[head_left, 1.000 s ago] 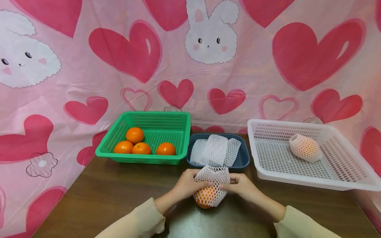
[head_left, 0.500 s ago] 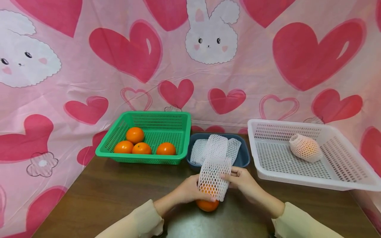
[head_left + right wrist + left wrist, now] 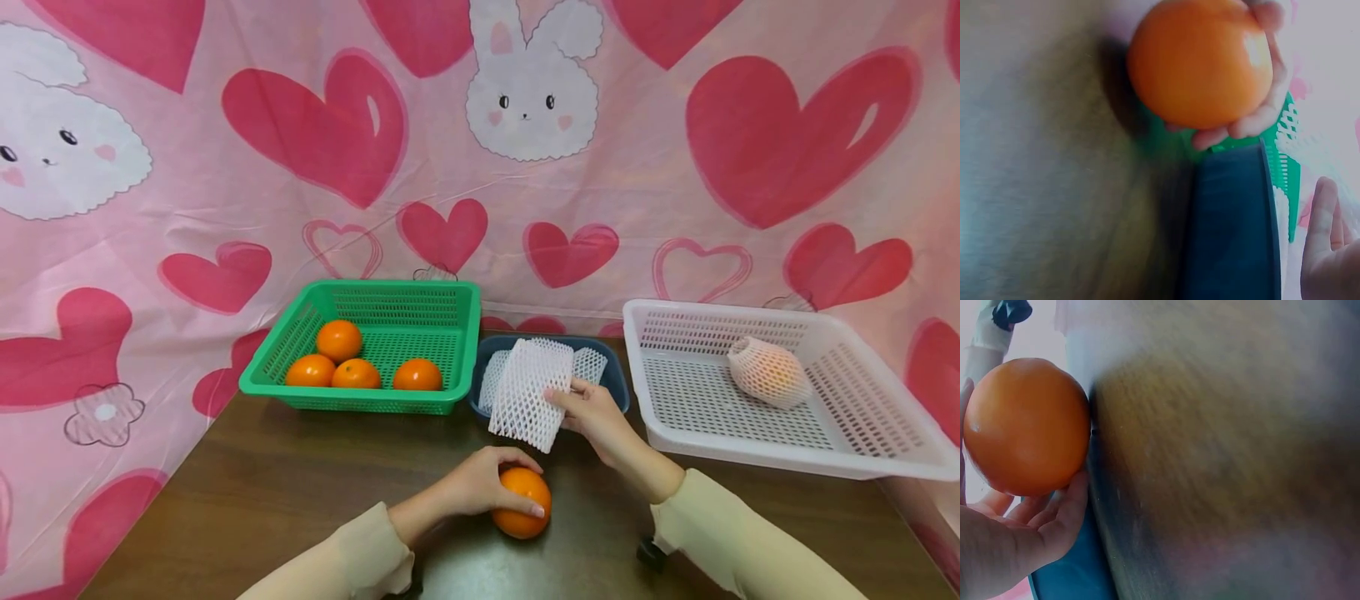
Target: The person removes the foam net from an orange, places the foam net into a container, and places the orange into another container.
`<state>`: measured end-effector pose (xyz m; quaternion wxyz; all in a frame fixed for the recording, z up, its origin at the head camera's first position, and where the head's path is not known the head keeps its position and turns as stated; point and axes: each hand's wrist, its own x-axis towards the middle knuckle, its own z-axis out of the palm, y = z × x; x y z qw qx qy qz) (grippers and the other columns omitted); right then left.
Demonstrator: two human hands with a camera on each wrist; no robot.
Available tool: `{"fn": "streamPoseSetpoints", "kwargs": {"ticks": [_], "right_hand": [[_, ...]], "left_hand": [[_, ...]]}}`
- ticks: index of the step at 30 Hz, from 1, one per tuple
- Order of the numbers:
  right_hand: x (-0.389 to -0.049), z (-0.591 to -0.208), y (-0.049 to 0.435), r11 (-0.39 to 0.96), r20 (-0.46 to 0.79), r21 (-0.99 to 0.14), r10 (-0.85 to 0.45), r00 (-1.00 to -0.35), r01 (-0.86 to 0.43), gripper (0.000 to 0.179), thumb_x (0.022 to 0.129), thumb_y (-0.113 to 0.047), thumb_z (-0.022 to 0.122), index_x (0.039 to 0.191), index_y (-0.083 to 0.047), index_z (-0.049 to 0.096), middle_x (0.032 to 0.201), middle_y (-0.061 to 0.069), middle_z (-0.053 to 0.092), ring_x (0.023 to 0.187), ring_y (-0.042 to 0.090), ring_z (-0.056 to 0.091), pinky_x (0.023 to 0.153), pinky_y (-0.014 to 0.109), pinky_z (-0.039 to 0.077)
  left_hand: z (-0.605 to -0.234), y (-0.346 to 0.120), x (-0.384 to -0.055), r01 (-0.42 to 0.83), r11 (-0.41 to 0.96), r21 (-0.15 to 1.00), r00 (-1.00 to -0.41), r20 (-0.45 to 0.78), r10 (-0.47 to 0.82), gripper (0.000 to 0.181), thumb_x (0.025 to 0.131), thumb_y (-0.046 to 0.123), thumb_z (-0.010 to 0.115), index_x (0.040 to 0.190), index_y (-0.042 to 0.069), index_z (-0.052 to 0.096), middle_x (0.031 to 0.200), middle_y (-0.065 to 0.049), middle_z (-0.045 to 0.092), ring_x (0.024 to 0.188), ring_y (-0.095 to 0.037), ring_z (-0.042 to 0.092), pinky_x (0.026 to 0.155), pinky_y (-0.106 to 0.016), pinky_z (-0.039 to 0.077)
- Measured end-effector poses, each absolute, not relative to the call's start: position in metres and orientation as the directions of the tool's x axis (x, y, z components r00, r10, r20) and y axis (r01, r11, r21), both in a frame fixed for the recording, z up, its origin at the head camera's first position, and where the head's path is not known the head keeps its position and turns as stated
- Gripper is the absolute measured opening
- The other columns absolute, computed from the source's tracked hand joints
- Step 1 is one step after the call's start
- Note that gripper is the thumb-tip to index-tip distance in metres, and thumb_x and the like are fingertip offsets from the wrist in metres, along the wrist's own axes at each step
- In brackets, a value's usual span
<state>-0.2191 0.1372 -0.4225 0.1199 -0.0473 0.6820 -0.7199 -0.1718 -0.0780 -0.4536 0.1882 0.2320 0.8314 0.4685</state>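
Observation:
My left hand [image 3: 483, 483] grips a bare orange [image 3: 522, 504] on the tabletop, thumb across its near side. In the left wrist view the orange [image 3: 1027, 425] sits between thumb and curled fingers. Up and to the right, my right hand [image 3: 596, 417] pinches a white foam net sleeve [image 3: 528, 392] by its right edge. The sleeve is flat and hangs over the front of the dark blue tray [image 3: 617, 387], apart from the orange. Other foam net sleeves [image 3: 590, 364] lie in that tray, partly hidden behind the held one.
At the left stands a green basket [image 3: 360, 402] with several oranges [image 3: 356, 374]. A white basket [image 3: 750, 458] at the right holds one net-wrapped orange [image 3: 768, 372]. The brown wooden table [image 3: 315, 467] runs in front, and a heart-patterned cloth [image 3: 442, 167] hangs behind.
The foam net sleeve has come off the orange, and my right hand has carried it up and away over the tray. My left hand has stayed on the orange, now bare.

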Motion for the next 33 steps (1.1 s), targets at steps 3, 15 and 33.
{"fn": "streamPoseSetpoints", "kwargs": {"ticks": [3,15,33], "right_hand": [[-0.229,-0.42,0.131,-0.028,-0.091,-0.995,-0.212,-0.973,0.099,0.044,0.103,-0.016,0.062,0.137,0.011,0.053,0.108,0.009,0.073,0.086,0.013,0.071,0.081,0.029,0.059],[-0.27,-0.414,0.115,0.13,-0.216,-0.972,-0.185,-0.959,0.194,0.061,0.104,-0.03,0.063,0.149,0.007,0.044,0.134,0.023,0.06,0.101,0.024,0.067,0.096,0.038,0.054],[-0.278,-0.42,0.123,0.249,-0.244,-0.953,-0.299,-0.922,0.172,0.083,0.102,-0.021,0.066,0.162,0.001,0.015,0.153,0.035,0.035,0.105,0.032,0.068,0.088,0.036,0.058]], "left_hand": [[-0.452,-0.079,-0.172,0.195,0.444,0.875,-0.82,-0.103,0.563,0.037,0.08,0.024,0.089,0.112,0.014,0.075,0.102,0.01,0.068,0.089,-0.008,0.058,0.08,-0.027,0.051],[-0.457,-0.081,-0.173,0.187,0.463,0.866,-0.82,-0.122,0.56,0.037,0.082,0.028,0.087,0.115,0.017,0.074,0.102,0.011,0.068,0.089,-0.008,0.058,0.081,-0.028,0.05],[-0.454,-0.083,-0.169,0.178,0.46,0.87,-0.784,-0.156,0.601,0.06,0.073,0.017,0.093,0.127,0.014,0.067,0.111,0.009,0.065,0.09,-0.007,0.06,0.081,-0.027,0.051]]}}
